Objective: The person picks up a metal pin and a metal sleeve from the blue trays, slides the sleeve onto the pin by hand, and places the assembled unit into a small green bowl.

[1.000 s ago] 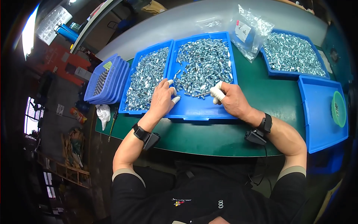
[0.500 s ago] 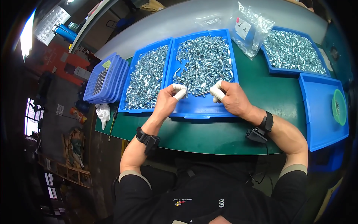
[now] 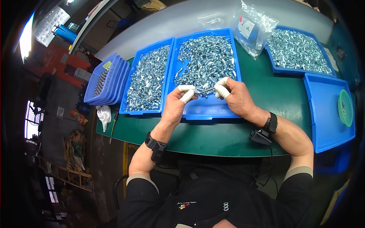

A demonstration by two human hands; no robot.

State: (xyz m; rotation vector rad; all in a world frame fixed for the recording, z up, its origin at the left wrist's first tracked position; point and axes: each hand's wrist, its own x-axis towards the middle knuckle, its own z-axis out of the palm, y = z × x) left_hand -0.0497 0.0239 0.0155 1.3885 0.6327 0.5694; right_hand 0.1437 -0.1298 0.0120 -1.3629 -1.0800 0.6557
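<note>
Above the near end of the middle blue tray (image 3: 207,112), my two hands meet. White finger covers wrap the thumb and a finger of each. My right hand (image 3: 241,99) pinches a thin metal rod (image 3: 207,91) that points left. Closed at the rod's left end, my left hand (image 3: 177,104) pinches a small silvery metal piece (image 3: 197,92), mostly hidden by the fingertips. Whether the piece is on the rod or only against it, I cannot tell. Loose shiny metal pieces (image 3: 209,53) heap the far part of this tray.
Another full blue tray (image 3: 131,111) adjoins on the left, beside stacked purple-blue baskets (image 3: 114,89). A clear plastic bag (image 3: 254,38) lies behind, left of a third full tray (image 3: 300,72). At right, a blue tray (image 3: 327,129) holds a green bowl (image 3: 345,108). A white cloth (image 3: 103,116) lies left.
My left hand has moved right from the tray's left side to the rod's tip, bringing a small metal piece. My right hand has barely moved.
</note>
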